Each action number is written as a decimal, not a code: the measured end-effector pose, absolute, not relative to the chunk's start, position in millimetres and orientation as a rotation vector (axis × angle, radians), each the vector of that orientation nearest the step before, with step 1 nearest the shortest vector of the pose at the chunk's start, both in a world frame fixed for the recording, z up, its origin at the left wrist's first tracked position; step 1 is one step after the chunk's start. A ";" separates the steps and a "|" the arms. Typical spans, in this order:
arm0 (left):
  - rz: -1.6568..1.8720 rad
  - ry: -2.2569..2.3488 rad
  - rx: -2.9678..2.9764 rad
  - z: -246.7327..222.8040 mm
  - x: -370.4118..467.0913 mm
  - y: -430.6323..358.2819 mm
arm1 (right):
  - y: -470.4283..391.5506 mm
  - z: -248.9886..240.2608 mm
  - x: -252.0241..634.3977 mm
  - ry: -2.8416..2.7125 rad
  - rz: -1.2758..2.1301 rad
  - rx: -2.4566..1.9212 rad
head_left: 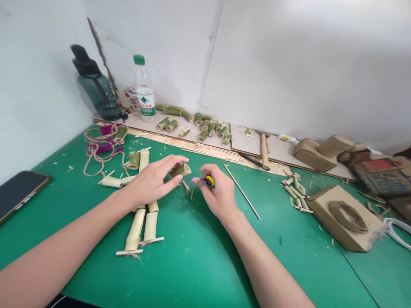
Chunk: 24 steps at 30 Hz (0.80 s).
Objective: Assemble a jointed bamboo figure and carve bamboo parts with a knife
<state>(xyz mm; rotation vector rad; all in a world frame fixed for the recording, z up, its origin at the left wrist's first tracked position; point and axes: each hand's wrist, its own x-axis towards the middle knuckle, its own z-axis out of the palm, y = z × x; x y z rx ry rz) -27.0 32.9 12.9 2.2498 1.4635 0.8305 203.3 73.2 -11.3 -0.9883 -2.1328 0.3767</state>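
Note:
My left hand (pixel 154 179) curls around a short green bamboo tube (pixel 181 170), thumb along the near side and fingers over the top. Its hollow end faces right. In my closed right hand (pixel 218 190) is a small black and yellow knife (pixel 208 181); most of it is hidden by the fingers. A few peeled slivers (pixel 186 187) show just below the tube. Under and beside my left wrist lies a figure of pale bamboo pieces (pixel 136 229), joined in limbs with thin sticks through the ends. My forearm covers part of it.
A thin stick (pixel 242 192) lies right of my right hand. Cut bamboo tubes (pixel 208 126), a water bottle (pixel 146 98), a dark flask (pixel 98 92) and a hammer (pixel 264 152) line the wall. Left are twine (pixel 96 158) and a phone (pixel 22 192); right, a cardboard block (pixel 340 218).

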 end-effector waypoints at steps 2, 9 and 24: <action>0.949 1.491 2.200 14.5 -28.1 32.8 | 76.1 -9.5 205.6 -2.094 0.333 -1.067; 1.304 1.293 1.634 22.5 -15.0 61.0 | 88.5 -16.5 211.5 -2.135 0.209 -1.100; 0.898 1.006 1.637 -20.8 -8.6 135.4 | 112.9 -24.5 226.3 -2.204 0.070 -1.101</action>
